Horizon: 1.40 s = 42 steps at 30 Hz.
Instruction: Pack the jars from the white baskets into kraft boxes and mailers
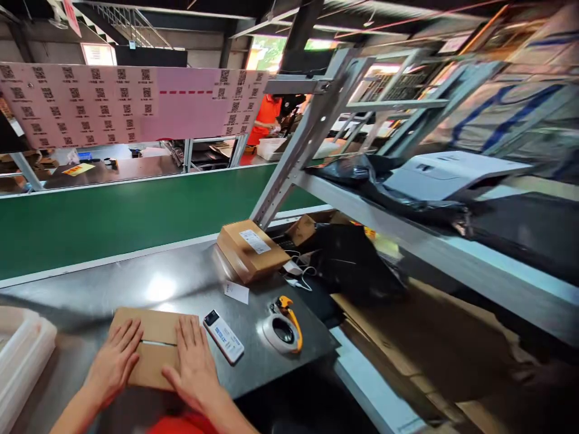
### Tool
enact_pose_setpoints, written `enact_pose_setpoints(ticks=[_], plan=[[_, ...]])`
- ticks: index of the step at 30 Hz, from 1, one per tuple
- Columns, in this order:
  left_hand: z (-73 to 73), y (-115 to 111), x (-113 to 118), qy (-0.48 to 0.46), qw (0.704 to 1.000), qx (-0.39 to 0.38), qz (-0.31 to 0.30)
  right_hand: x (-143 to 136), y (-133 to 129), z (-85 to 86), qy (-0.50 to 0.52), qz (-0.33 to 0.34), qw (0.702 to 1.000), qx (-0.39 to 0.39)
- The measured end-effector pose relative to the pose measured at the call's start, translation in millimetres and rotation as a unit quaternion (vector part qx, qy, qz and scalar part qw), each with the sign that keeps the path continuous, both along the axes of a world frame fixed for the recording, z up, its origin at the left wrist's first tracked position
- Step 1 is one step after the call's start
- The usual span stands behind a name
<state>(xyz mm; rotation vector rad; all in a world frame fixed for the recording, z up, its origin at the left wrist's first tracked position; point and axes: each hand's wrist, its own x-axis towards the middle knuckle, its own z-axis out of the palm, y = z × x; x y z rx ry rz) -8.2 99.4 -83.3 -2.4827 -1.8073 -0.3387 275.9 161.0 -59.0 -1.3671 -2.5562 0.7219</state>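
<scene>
A brown cardboard box (156, 367) lies on the metal table with its top flaps folded inward, a narrow gap showing between them. My left hand (115, 358) rests flat on the left side of the flaps, fingers stretched out. On the right side my right hand (192, 358) presses down the same way, its fingers extended. Just right of that hand is a phone (224, 336) with a printed back. Farther right sits a tape dispenser (284, 328) with a yellow handle and a roll of clear tape.
A labelled carton (254, 248) and a paper slip (236, 292) are at the table's back right. Bubble wrap (25, 361) lies at the left edge. Beyond runs a green conveyor (113, 211). A metal rack holding a printer (446, 172) rises at right. A person in orange (266, 117) stands far back.
</scene>
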Motion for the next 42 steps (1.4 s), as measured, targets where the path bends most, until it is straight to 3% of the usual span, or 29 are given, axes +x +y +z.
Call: enact_pose_setpoints(ticks=[2,4,8,14,18,21,25,27,30,32,34,37,39,42], plan=[[-7.6,6,-8,-0.04,0.998,0.006,0.057,3,-12,-4.0,0.011,-0.002,1.0,-0.006],[-9.9,11,-5,-0.086,0.985,0.002,0.15,8,-16,-0.9,0.013,0.014,1.0,-0.019],[-2.5,16,14,-0.149,0.945,-0.04,0.289,11,-5,17.0,-0.001,0.034,0.999,-0.033],[16.7,10,26,-0.183,0.921,-0.08,0.335,-10,29,47.2,-0.054,0.086,0.993,-0.062],[29.9,-4,26,-0.241,0.921,0.001,0.307,-12,64,60.3,-0.024,0.134,0.988,-0.074],[47.6,-28,22,-0.316,0.909,0.025,0.271,-2,83,66.9,-0.006,0.101,0.994,-0.05],[86.5,-60,10,-0.379,0.9,-0.091,0.193,13,72,74.4,0.112,-0.004,0.989,0.099],[108.7,-65,6,-0.338,0.915,-0.175,0.13,14,55,76.3,0.178,0.065,0.974,0.123],[134.6,-51,7,-0.254,0.934,-0.253,0.003,5,31,76.7,0.132,0.28,0.949,0.061],[142.5,-30,14,-0.209,0.937,-0.267,-0.088,-6,24,77.0,0.05,0.348,0.936,0.038],[143.6,-6,23,-0.142,0.939,-0.271,-0.157,-16,25,79.0,-0.002,0.357,0.933,0.05],[140.3,18,30,0.013,0.941,-0.275,-0.196,-19,29,87.4,-0.073,0.375,0.922,0.06],[138.7,22,25,0.088,0.939,-0.276,-0.183,-13,32,94.8,-0.149,0.338,0.928,0.054],[137.7,14,5,0.111,0.946,-0.279,-0.119,0,34,102.1,-0.224,0.225,0.947,0.047]])
